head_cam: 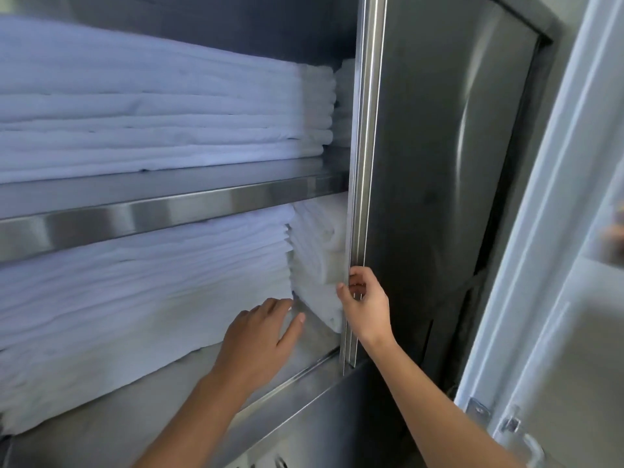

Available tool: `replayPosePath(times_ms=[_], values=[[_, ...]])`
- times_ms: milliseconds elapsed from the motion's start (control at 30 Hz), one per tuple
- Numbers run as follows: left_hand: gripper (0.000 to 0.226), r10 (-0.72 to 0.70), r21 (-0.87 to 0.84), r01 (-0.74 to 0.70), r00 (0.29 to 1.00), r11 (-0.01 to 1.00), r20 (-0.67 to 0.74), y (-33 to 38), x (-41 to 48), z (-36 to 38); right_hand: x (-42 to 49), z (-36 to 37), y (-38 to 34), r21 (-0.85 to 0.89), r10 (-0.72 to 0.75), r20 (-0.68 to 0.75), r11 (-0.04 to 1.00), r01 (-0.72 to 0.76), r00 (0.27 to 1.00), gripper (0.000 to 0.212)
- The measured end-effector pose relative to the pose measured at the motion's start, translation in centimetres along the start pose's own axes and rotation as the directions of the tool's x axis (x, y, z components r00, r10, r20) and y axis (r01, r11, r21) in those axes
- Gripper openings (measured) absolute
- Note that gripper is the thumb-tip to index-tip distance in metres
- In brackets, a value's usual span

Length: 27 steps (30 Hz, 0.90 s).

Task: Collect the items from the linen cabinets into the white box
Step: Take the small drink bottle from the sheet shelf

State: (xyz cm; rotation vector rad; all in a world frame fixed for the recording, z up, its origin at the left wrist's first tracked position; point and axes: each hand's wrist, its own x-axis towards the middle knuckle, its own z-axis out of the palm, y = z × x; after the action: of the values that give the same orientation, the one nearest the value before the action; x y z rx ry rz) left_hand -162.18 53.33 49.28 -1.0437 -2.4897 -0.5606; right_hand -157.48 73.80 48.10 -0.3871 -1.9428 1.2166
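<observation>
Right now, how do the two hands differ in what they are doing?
The left hand lies open with fingers spread against the lower linen stack, gripping nothing. The right hand is curled around the cabinet door edge, holding it. The left hand sits lower than the right hand. Both are bare.

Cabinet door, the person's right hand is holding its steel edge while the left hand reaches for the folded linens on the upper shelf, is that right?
Not quite. The right hand does grip the cabinet door's steel edge, but the left hand reaches for the folded linens on the lower shelf, not the upper one. The head view shows it below the shelf rail, fingers at the stack's right end.
</observation>
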Motion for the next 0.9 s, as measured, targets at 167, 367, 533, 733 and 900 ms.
replayPosePath(times_ms=[167,367,533,733,900], values=[[0.047,-0.081,0.043,0.08,0.997,0.996,0.015,-1.1,-2.1,-1.3,-2.4,1.5,-1.5,0.083,-0.019,0.061,0.996,0.014,0.998,0.018],[0.046,-0.181,0.086,0.179,0.983,0.98,0.015,-2.1,-5.9,-2.9,-5.7,3.5,-3.3,0.157,-0.049,0.186,0.987,0.02,0.981,0.024],[0.049,-0.291,0.153,0.282,0.956,0.947,0.037,-2.8,-10.2,-4.4,-8.7,5.3,-4.8,0.251,-0.104,0.264,0.967,0.036,0.959,0.031],[0.049,-0.364,0.169,0.361,0.931,0.917,-0.018,-3.6,-15.4,-7.7,-12.1,8.1,-6.5,0.333,-0.123,0.323,0.943,0.009,0.938,0.035],[0.045,-0.377,0.188,0.386,0.923,0.903,-0.08,-4.8,-18.6,-11.0,-15.0,10.4,-8.5,0.36,-0.137,0.365,0.933,-0.004,0.921,0.041]])
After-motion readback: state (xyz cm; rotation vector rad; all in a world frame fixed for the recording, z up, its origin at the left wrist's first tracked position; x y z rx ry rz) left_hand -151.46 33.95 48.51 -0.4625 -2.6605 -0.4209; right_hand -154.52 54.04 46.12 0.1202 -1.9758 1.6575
